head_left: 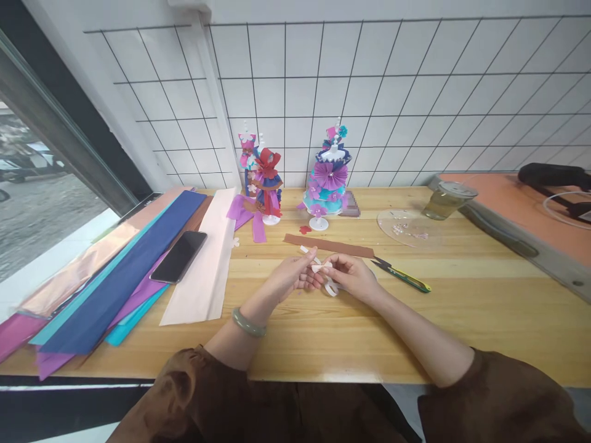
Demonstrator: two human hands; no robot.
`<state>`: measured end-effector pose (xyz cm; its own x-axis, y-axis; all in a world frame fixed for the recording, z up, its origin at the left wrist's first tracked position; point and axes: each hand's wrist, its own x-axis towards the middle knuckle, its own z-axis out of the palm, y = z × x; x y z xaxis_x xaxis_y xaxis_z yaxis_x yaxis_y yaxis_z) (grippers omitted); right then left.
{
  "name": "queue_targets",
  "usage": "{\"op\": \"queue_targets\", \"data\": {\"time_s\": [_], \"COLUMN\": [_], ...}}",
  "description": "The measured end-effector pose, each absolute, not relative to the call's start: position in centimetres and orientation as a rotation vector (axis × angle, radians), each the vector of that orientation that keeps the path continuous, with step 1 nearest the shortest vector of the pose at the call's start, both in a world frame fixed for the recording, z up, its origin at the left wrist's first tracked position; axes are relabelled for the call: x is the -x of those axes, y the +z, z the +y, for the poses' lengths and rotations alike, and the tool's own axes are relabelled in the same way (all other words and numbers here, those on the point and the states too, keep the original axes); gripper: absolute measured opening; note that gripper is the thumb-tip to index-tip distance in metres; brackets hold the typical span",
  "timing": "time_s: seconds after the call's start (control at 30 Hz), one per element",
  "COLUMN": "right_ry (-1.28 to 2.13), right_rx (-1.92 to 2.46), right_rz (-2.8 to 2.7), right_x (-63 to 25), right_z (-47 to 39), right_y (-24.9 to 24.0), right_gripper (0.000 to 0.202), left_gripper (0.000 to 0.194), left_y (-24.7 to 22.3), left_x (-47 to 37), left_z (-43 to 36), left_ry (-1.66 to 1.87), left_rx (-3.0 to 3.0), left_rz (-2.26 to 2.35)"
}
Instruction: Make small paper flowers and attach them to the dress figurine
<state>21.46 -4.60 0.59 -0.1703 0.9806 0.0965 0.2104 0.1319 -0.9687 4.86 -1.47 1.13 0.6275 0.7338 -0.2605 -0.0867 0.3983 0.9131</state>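
My left hand (292, 275) and my right hand (354, 277) meet above the middle of the wooden table. Between their fingertips is a narrow white strip (331, 288), paper or tape, with one end curling down below the right fingers. Both hands are closed on it, thumbs against fingers. Just beyond them lies a long brown strip of crepe paper (327, 245). Scissors with green and yellow handles (406, 278) lie to the right of my right hand, blades toward the brown strip.
Small stands dressed in coloured paper, a red one (268, 184) and a purple-and-blue one (329, 184), stand by the tiled wall. Crepe paper sheets (124, 264) and a phone (179, 257) lie left. At right are a clear dish (406, 229) and a lidded cup (446, 202).
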Motion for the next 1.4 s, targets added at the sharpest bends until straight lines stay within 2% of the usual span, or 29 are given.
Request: {"op": "queue_targets", "data": {"time_s": [0.27, 0.5, 0.77, 0.93, 1.27, 1.4], "right_ry": [0.945, 1.057, 1.215, 1.291, 1.266, 1.134], "right_rx": [1.206, 1.209, 1.155, 1.091, 1.153, 1.195], "right_rz": [-1.453, -1.433, -1.404, -1.382, -1.28, -1.24], "right_x": [-21.9, -21.6, -21.3, -21.4, -21.5, -21.5], "right_z": [-4.6, -4.7, -5.1, -4.9, -4.9, -4.7], "right_y": [1.0, 0.8, 1.3, 1.1, 1.2, 1.3], "right_gripper": [0.025, 0.028, 0.034, 0.031, 0.029, 0.024], "left_gripper": [0.05, 0.029, 0.024, 0.025, 0.029, 0.032], "left_y": [1.0, 1.5, 1.0, 0.5, 0.7, 1.1], "left_x": [-4.7, -5.0, -5.1, -5.0, -5.2, -5.1], "left_z": [-1.3, -1.8, -1.5, -1.2, -1.3, -1.4], "left_ry": [0.719, 0.825, 0.892, 0.936, 0.923, 0.902], "left_rx": [-1.045, -1.244, -1.216, -1.173, -1.19, -1.114], "left_rz": [0.786, 0.668, 0.656, 0.679, 0.707, 0.685]}}
